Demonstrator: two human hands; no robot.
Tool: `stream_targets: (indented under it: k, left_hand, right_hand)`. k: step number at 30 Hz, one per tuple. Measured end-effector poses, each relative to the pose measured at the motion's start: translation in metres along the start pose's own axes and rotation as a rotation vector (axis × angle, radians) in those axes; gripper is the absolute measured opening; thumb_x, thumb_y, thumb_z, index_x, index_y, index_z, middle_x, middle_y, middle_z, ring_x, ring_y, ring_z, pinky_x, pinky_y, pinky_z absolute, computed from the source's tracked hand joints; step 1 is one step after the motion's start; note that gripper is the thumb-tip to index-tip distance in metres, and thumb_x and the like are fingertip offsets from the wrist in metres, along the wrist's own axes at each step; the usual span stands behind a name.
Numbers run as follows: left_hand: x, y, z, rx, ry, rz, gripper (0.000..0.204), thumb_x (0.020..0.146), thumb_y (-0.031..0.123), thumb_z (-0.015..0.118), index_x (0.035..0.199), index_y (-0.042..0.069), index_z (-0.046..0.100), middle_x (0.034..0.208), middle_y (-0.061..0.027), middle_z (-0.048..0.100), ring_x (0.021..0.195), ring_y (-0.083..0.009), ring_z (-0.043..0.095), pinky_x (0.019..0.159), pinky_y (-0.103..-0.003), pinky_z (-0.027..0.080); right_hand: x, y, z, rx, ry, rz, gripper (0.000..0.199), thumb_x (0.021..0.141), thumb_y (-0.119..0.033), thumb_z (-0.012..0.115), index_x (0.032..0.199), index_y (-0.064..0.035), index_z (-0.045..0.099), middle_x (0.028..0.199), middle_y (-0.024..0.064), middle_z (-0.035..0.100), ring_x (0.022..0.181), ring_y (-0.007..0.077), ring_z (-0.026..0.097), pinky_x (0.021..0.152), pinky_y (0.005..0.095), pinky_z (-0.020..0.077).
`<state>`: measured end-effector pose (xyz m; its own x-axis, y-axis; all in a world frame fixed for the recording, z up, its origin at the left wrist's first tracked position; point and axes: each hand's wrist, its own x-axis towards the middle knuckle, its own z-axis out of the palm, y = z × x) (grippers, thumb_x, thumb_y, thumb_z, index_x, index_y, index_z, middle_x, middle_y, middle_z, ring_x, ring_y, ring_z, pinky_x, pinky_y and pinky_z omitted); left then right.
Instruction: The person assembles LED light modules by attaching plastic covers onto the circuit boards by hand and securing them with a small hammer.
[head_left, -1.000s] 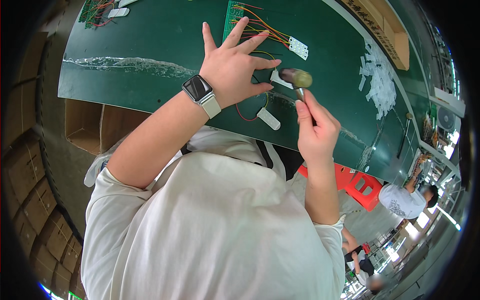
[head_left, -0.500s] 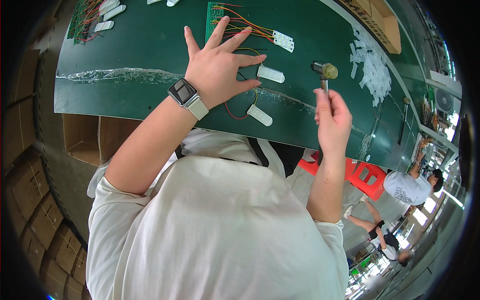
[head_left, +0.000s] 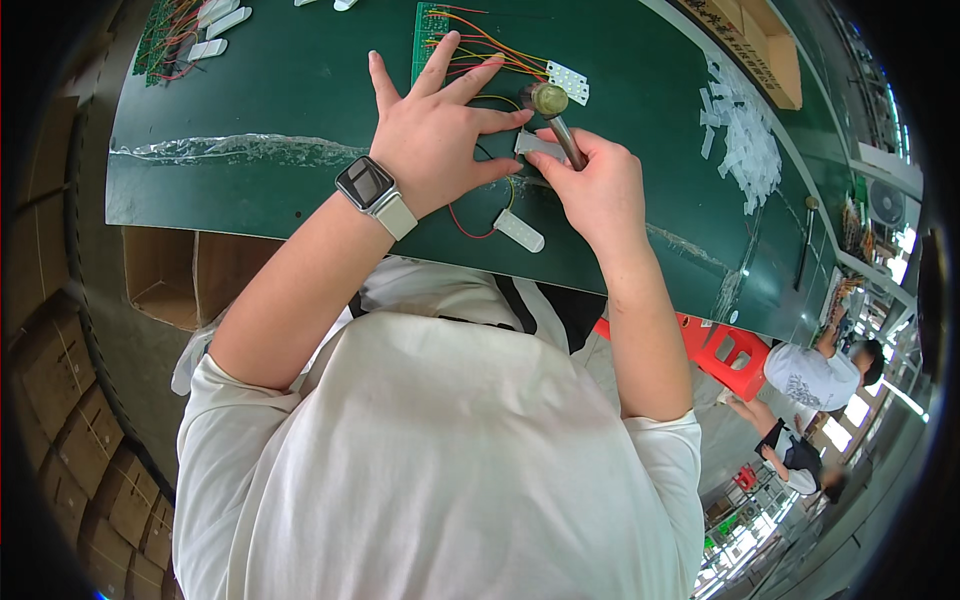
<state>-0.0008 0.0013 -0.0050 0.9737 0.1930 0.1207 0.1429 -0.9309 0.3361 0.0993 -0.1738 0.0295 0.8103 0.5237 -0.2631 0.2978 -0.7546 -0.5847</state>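
My left hand (head_left: 432,130) lies spread over the wires beside a green circuit board (head_left: 428,50), its fingers apart. In my right hand (head_left: 597,185) is a small hammer (head_left: 550,100) with a yellowish head and a metal handle. The fingers of that hand also reach the near white capsule-shaped piece (head_left: 533,144), which they partly cover. A second white capsule-shaped piece (head_left: 520,231) lies nearer me, tied to red and yellow wires. Just beyond the hammer head is a white perforated plate (head_left: 568,82), with red and yellow wires running to the board.
A pile of clear plastic strips (head_left: 745,135) lies on the right of the green table (head_left: 290,200). More wired boards (head_left: 165,45) are at the far left, and a cardboard box (head_left: 750,45) stands at the back right. Red stools (head_left: 735,360) and two people are off to the right.
My right hand has moved left with the hammer, from open table to the white capsule-shaped piece and the perforated plate. My left hand has stayed in place.
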Motion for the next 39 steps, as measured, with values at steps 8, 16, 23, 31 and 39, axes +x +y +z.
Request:
stream_targets:
  k: [8,16,23,31,39]
  left_hand:
    - [0.0,0.0,0.001,-0.019,0.013,0.008,0.052,0.076,0.056,0.085,0.126,0.047,0.074,0.163,0.0059,0.045,0.159,-0.0303,0.023,0.112,-0.088,0.007]
    - [-0.001,0.001,0.0,-0.017,0.003,-0.009,0.054,0.075,0.056,0.086,0.126,0.047,0.074,0.163,0.0061,0.045,0.159,-0.0305,0.023,0.112,-0.087,0.006]
    - [0.001,0.001,0.0,-0.017,0.005,-0.005,0.051,0.075,0.056,0.085,0.124,0.045,0.076,0.162,0.0056,0.046,0.159,-0.0302,0.024,0.112,-0.088,0.007]
    - [-0.001,0.0,0.002,-0.028,0.035,0.009,0.051,0.074,0.055,0.086,0.123,0.043,0.076,0.162,0.0059,0.047,0.159,-0.0297,0.024,0.112,-0.088,0.008]
    - [-0.001,0.0,0.003,-0.028,0.044,0.007,0.05,0.073,0.053,0.087,0.121,0.041,0.078,0.161,0.0053,0.048,0.159,-0.0306,0.024,0.111,-0.089,0.009]
  right_hand:
    - [0.004,-0.002,-0.003,0.078,-0.039,0.066,0.024,0.084,-0.021,0.085,0.105,-0.0098,0.079,0.069,0.0059,0.07,0.061,0.0155,0.066,0.061,0.0316,0.0515]
    - [-0.002,-0.007,-0.005,0.09,-0.002,0.076,0.023,0.083,-0.018,0.086,0.103,-0.0092,0.078,0.07,0.0047,0.07,0.063,0.0131,0.065,0.064,0.0298,0.0517]
    - [-0.002,-0.005,0.002,0.061,-0.003,0.085,0.022,0.083,-0.02,0.085,0.103,-0.0117,0.078,0.069,0.0027,0.069,0.063,0.0133,0.064,0.065,0.0302,0.0518]
    - [-0.005,-0.002,0.001,0.078,0.04,0.072,0.022,0.084,-0.021,0.085,0.104,-0.0121,0.078,0.079,0.0064,0.076,0.069,0.0176,0.072,0.069,0.0319,0.0549]
    - [-0.008,0.003,0.003,0.073,0.057,0.061,0.023,0.085,-0.021,0.084,0.105,-0.0112,0.079,0.081,0.0086,0.077,0.071,0.0209,0.073,0.069,0.0327,0.0553]
